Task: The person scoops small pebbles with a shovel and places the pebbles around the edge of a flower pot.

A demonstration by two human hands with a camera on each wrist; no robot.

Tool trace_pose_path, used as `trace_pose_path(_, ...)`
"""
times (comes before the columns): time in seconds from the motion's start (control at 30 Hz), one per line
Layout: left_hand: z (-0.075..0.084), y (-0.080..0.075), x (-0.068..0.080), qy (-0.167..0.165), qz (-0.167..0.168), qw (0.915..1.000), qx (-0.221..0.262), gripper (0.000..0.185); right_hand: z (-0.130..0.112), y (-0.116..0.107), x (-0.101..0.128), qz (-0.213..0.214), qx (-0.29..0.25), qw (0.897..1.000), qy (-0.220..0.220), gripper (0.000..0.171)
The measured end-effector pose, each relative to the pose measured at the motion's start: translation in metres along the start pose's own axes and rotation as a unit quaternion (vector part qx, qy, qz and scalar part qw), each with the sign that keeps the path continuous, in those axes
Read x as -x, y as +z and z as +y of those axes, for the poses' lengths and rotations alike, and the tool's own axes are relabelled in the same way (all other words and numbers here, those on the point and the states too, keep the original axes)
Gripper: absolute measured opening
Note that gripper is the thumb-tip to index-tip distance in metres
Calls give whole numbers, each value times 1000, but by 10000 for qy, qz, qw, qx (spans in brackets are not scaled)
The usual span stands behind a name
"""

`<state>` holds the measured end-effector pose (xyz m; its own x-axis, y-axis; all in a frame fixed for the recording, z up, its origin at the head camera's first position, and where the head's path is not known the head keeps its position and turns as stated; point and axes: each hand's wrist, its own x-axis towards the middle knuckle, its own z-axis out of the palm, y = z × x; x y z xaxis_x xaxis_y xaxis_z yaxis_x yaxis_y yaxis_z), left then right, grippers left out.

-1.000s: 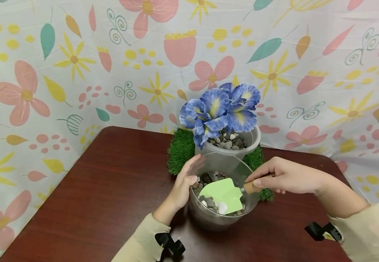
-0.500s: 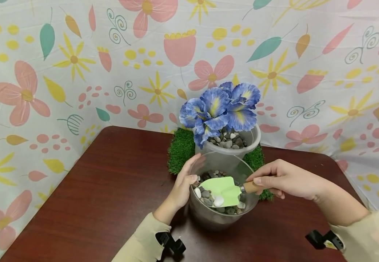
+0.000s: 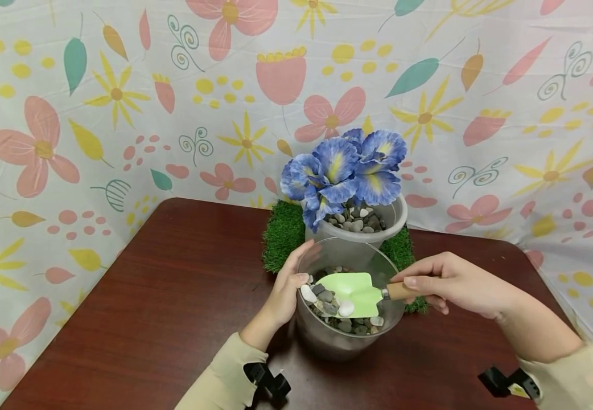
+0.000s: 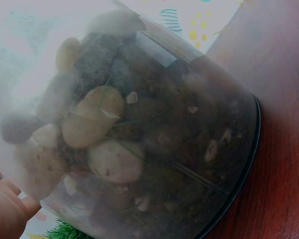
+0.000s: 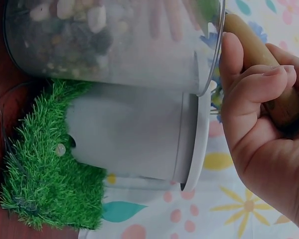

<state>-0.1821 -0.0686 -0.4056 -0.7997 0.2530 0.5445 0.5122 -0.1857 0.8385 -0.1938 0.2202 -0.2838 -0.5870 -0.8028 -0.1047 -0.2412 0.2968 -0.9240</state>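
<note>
My right hand (image 3: 455, 285) grips the wooden handle of a small light-green trowel (image 3: 353, 290). The blade lies level over the mouth of a clear plastic bucket (image 3: 327, 341), carrying grey pebbles (image 3: 324, 299) and a white pebble (image 3: 346, 308). My left hand (image 3: 281, 293) holds the bucket's left side, its thumb at the rim and its fingers round the outside. More stones show through the hazy wall in the left wrist view, among them a tan stone (image 4: 94, 117). In the right wrist view, curled fingers wrap the trowel handle (image 5: 256, 47).
Right behind the bucket stands a pale grey flowerpot (image 3: 396, 225) with pebbles and blue irises (image 3: 348, 171). Artificial grass (image 3: 282, 236) lies under and around the pot. The dark wooden table (image 3: 173, 296) spreads left, and a floral cloth (image 3: 148, 114) hangs behind.
The trowel has risen slightly and levelled out, and pebbles now show on its blade. My right hand has shifted a little right. The left hand and bucket stay in place.
</note>
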Motion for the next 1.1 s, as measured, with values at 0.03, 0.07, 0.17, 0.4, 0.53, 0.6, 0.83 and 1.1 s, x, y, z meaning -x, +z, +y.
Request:
trace_pose_path(0.03,0,0,0,-12,-4,10000,-21,59,1,0,1,12,-39,10000,-16,32)
trace_pose_path(0.07,1,0,0,-27,-6,10000,-42,58,1,0,1,19,-68,10000,-31,32)
trace_pose_path(0.17,1,-1,0,-80,-12,9999,-102,58,3,0,3,70,-124,9999,-45,32)
trace_pose_path(0.4,1,-2,0,-98,-49,9999,-130,58,5,0,7,258,-79,9996,-62,31)
trace_pose_path(0.53,3,-1,0,-156,-47,9998,-139,59,6,0,11,353,-84,9993,-84,31)
trace_pose_path(0.6,3,-1,1,-210,-31,9997,-141,59,7,0,13,408,13,9991,-76,31)
trace_pose_path(0.83,2,-1,1,-232,74,9996,-142,59,10,0,19,634,294,9975,-130,31)
trace_pose_path(1.1,4,0,2,-373,89,9988,-316,59,16,0,21,720,-63,9967,-367,33)
